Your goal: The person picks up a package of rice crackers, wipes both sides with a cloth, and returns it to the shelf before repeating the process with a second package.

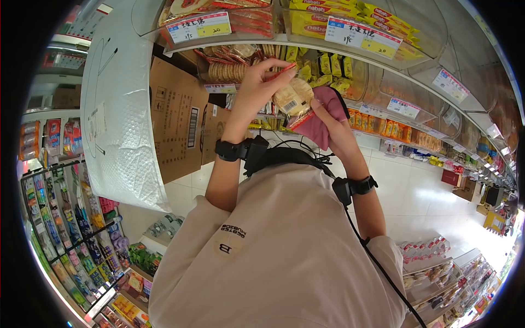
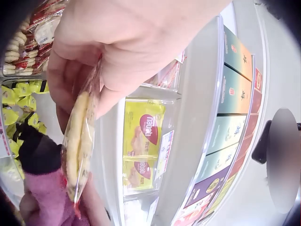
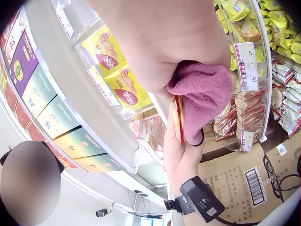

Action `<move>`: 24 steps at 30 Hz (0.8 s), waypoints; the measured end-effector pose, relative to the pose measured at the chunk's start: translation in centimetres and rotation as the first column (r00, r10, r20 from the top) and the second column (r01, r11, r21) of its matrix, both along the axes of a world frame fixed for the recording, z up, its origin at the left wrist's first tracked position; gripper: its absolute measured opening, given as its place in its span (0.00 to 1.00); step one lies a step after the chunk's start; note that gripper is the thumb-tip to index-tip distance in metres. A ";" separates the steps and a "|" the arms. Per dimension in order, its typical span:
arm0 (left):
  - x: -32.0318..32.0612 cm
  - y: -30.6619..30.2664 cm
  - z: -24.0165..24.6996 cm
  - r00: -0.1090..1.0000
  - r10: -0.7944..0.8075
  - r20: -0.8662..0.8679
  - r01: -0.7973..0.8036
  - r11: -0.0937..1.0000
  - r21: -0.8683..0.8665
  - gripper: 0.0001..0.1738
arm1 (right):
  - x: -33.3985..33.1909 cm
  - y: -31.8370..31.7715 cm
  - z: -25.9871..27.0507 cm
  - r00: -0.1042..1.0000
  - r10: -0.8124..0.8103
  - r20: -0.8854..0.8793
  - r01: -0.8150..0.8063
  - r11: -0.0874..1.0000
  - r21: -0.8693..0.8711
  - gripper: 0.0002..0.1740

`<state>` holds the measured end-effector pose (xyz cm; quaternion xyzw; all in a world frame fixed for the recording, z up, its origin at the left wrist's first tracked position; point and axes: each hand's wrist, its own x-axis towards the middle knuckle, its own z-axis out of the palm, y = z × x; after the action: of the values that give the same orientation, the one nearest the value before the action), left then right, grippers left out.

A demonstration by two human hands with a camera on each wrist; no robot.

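A clear, red-edged packet of round crackers (image 1: 294,98) is held between both hands, a barcode facing up. My left hand (image 1: 256,90) pinches its upper end; in the left wrist view that hand (image 2: 113,42) grips the packet (image 2: 80,146), seen edge-on. At the packet's lower right edge, the thumb of my right hand (image 1: 340,134) presses on it. This hand also holds a purple cloth (image 1: 322,109) with a dark edge. In the right wrist view the cloth (image 3: 207,94) hangs from the right hand (image 3: 164,37), beside the packet's red edge (image 3: 179,122); the right fingertips are hidden.
Shelf bins hold similar crackers (image 1: 227,71), yellow nabati packs (image 1: 317,22) and small yellow packets (image 1: 331,64). Price tags (image 1: 363,37) line the shelf edge. Cardboard boxes (image 1: 178,115) and a white padded sheet (image 1: 123,120) stand at the left. Black cables (image 1: 306,146) hang near my waist.
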<state>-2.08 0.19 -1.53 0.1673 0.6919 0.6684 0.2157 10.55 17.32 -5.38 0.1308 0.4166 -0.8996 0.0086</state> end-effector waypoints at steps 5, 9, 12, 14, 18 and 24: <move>0.0 0.3 0.0 1.000 -0.006 0.010 0.006 1.000 0.007 0.15 | 0.3 0.0 -0.2 0.999 -0.014 -0.050 0.018 0.998 0.066 0.22; -0.2 0.3 0.1 0.999 -0.023 0.028 0.023 1.000 0.000 0.15 | 0.5 -0.1 0.3 0.999 -0.033 -0.030 0.035 0.997 0.067 0.23; -0.1 0.4 0.1 0.998 -0.023 0.054 0.022 0.999 0.025 0.16 | 0.6 0.0 0.3 0.999 -0.040 -0.031 0.042 0.997 0.066 0.23; -0.1 0.5 0.0 0.997 -0.024 0.079 0.021 0.999 0.043 0.17 | 0.6 0.0 0.5 0.999 -0.042 -0.027 0.044 0.997 0.060 0.23; -0.3 0.7 -0.5 0.991 -0.034 0.131 0.024 0.997 0.076 0.18 | 0.7 -0.2 1.4 0.999 -0.048 -0.013 0.049 0.997 0.055 0.24; -0.4 0.8 -0.8 0.984 -0.042 0.174 0.022 0.994 0.110 0.18 | 0.9 -0.2 1.3 0.998 -0.045 -0.052 0.048 0.997 0.057 0.25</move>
<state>-2.43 0.97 -2.33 0.1300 0.6301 0.7135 0.2775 11.41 17.13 -4.07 0.1180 0.4394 -0.8901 -0.0268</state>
